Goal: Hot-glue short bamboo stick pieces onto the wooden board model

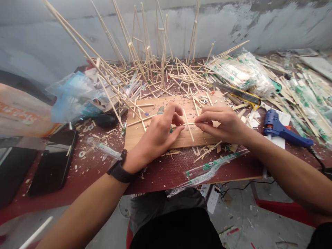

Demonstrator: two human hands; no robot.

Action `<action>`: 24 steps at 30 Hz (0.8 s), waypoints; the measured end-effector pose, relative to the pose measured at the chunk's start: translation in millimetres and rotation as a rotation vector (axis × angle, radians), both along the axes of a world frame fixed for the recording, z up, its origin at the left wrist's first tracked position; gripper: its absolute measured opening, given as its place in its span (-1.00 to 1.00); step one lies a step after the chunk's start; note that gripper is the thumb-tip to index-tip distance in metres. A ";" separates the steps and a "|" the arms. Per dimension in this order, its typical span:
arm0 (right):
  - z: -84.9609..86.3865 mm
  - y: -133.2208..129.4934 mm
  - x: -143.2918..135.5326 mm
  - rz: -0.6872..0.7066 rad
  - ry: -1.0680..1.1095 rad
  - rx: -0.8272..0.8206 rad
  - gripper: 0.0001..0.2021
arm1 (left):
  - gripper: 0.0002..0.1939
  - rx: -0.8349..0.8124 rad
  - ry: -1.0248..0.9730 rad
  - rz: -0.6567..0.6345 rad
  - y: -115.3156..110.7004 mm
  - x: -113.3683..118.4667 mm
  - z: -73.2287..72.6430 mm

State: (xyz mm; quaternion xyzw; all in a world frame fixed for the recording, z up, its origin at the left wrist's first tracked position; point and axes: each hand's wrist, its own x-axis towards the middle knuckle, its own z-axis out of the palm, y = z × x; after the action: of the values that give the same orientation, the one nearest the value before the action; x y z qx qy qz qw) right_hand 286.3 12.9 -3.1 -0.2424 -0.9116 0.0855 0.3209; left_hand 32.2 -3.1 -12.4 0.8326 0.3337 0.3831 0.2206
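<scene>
My left hand (158, 133), with a black watch (124, 169) at its wrist, hovers low over a wooden board (136, 138). Its thumb and fingers close around the left end of a thin wooden stick (190, 123). Opposite, my right hand (223, 123) pinches the right end of that same stick between thumb and fingertips. A second short stick (190, 132) crosses it at an angle between the two hands; whether they are joined I cannot tell. More sticks (141, 120) lie crossed on the board to the left of my left hand.
Tall stick structures (163, 55) rise behind the board. On the right lie a yellow-black utility knife (240, 94), a blue glue gun (285, 129) and wrapped chopsticks (306, 107). A phone (53, 166) and a blue plastic bag (77, 93) are at left. Empty wrappers (207, 173) lie by the front edge.
</scene>
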 end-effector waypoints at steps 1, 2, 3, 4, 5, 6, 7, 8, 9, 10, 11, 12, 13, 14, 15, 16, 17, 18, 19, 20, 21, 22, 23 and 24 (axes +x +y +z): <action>0.1 0.2 0.2 0.001 -0.001 0.001 -0.90 | -0.69 0.001 -0.004 0.004 0.0 -0.2 0.0; 0.0 0.4 0.3 0.002 0.001 0.002 -0.90 | -0.68 0.005 -0.009 0.007 0.0 -0.4 -0.1; -0.1 0.5 0.4 0.005 0.003 0.003 -0.90 | -0.68 0.009 -0.014 0.010 0.1 -0.5 -0.3; -0.4 0.6 0.4 0.007 0.006 0.006 -0.90 | -0.67 0.013 -0.016 0.012 0.2 -0.6 -0.4; -0.6 0.7 0.3 0.010 0.008 0.007 -0.90 | -0.67 0.014 -0.018 0.013 0.3 -0.5 -0.6; -0.8 0.7 0.1 0.013 0.011 0.008 -0.90 | -0.66 0.015 -0.019 0.016 0.4 -0.5 -0.8; -0.9 0.8 -0.1 0.016 0.014 0.010 -0.90 | -0.65 0.015 -0.020 0.019 0.5 -0.4 -1.0; -1.0 0.9 -0.3 0.019 0.014 0.011 -0.90 | -0.65 0.015 -0.022 0.021 0.6 -0.3 -1.2; -1.0 1.0 -0.5 0.022 0.014 0.012 -0.90 | -0.64 0.016 -0.023 0.022 0.6 -0.2 -1.4; -1.0 1.2 -0.8 0.025 0.012 0.013 -0.90 | -0.64 0.021 -0.025 0.020 0.7 -0.2 -1.6; -1.0 1.3 -1.0 0.027 0.012 0.015 -0.90 | -0.64 0.025 -0.028 0.019 0.7 -0.2 -1.7; -1.1 1.4 -1.3 0.029 0.011 0.016 -0.91 | -0.64 0.029 -0.031 0.016 0.7 -0.2 -1.8; -1.3 1.5 -1.5 0.030 0.010 0.017 -0.91 | -0.64 0.030 -0.035 0.014 0.7 -0.4 -1.8; -1.5 1.5 -1.8 0.031 0.011 0.018 -0.91 | -0.64 0.031 -0.038 0.013 0.6 -0.5 -1.7; -1.8 1.4 -2.0 0.030 0.013 0.018 -0.91 | -0.64 0.030 -0.040 0.013 0.6 -0.7 -1.6; -2.2 1.2 -2.2 0.027 0.014 0.016 -0.91 | -0.64 0.028 -0.038 0.014 0.5 -0.8 -1.4; -2.5 0.9 -2.3 0.024 0.015 0.013 -0.91 | -0.64 0.027 -0.035 0.015 0.4 -1.0 -1.2; -2.8 0.7 -2.3 0.020 0.016 0.011 -0.91 | -0.64 0.027 -0.031 0.017 0.4 -1.0 -1.1; -3.1 0.4 -2.2 0.016 0.018 0.008 -0.91 | -0.65 0.027 -0.030 0.018 0.4 -1.0 -1.0; -3.2 0.2 -2.0 0.014 0.019 0.004 -0.91 | -0.65 0.027 -0.029 0.018 0.4 -1.0 -1.1; -3.2 0.0 -1.8 0.014 0.019 0.000 -0.91 | -0.65 0.027 -0.031 0.018 0.5 -0.9 -1.2; -3.2 -0.1 -1.6 0.016 0.020 -0.003 -0.91 | -0.65 0.027 -0.033 0.018 0.6 -0.9 -1.4; -3.1 -0.2 -1.3 0.018 0.020 -0.007 -0.91 | -0.65 0.027 -0.034 0.017 0.8 -0.9 -1.6; -3.1 -0.2 -1.1 0.020 0.018 -0.011 -0.91 | -0.65 0.028 -0.033 0.016 1.0 -0.9 -1.8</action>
State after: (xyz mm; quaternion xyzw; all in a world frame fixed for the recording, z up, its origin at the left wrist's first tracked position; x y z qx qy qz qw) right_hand 285.1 12.8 -6.3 -0.2345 -0.9105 0.0958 0.3270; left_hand 31.3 -2.1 -14.3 0.8265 0.3313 0.4030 0.2114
